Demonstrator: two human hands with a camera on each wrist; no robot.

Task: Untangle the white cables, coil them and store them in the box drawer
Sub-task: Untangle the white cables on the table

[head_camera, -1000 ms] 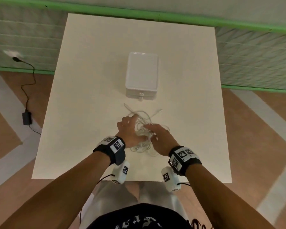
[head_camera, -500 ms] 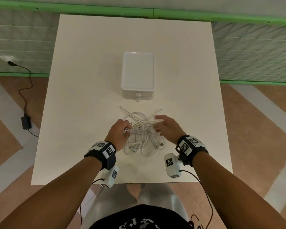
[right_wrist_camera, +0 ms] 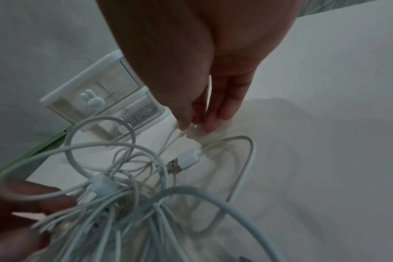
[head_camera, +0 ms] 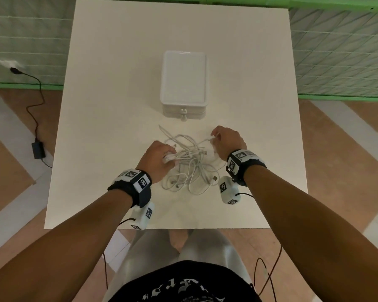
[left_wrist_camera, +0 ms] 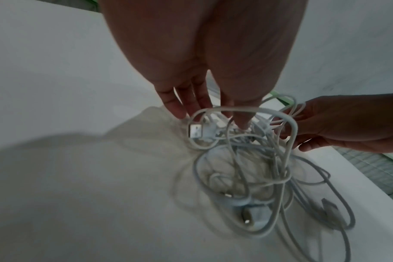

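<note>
A tangle of white cables (head_camera: 189, 165) lies on the white table (head_camera: 109, 127), in front of the white drawer box (head_camera: 183, 81). My left hand (head_camera: 159, 159) grips a bunch of strands at the tangle's left side; in the left wrist view its fingers (left_wrist_camera: 180, 106) reach into loops next to a USB plug (left_wrist_camera: 196, 131). My right hand (head_camera: 227, 141) pinches one cable end at the tangle's upper right. In the right wrist view its fingertips (right_wrist_camera: 210, 124) hold that cable, with another USB plug (right_wrist_camera: 183, 162) just below. Both drawers of the box (right_wrist_camera: 101, 99) are closed.
The table's front edge (head_camera: 162, 228) is near my body. A black power adapter (head_camera: 38, 150) and its cord lie on the floor at left. A green-framed wall runs behind the table.
My hands have moved apart, the right one up and to the right with a cable end. The tangle has spread out wider between them.
</note>
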